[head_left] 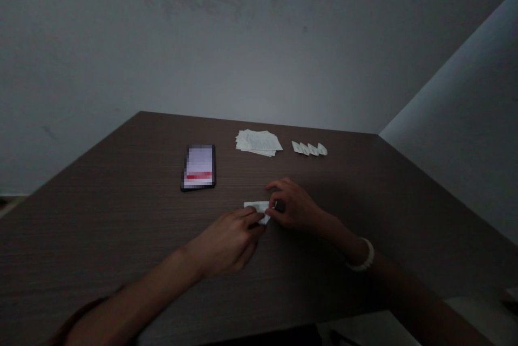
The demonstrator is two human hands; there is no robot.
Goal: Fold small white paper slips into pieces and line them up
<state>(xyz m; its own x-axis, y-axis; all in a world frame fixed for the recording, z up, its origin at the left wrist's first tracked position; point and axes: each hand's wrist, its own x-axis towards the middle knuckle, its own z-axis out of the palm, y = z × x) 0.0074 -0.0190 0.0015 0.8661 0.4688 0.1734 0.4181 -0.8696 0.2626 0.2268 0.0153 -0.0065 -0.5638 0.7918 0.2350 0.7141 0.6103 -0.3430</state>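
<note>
There's room on the counter (121, 216) left of my left hand (232, 241) and right of my right hand (293, 203); its far edge runs along the wall (243, 81). Ahead lie phone (199, 165), stack (259, 142) and folded slips (309, 149), left to right. Palm down, my left holds the paper (254, 204) between my hands; my right pinches its right end. My fingers cover much of it, its folds unclear.
</note>
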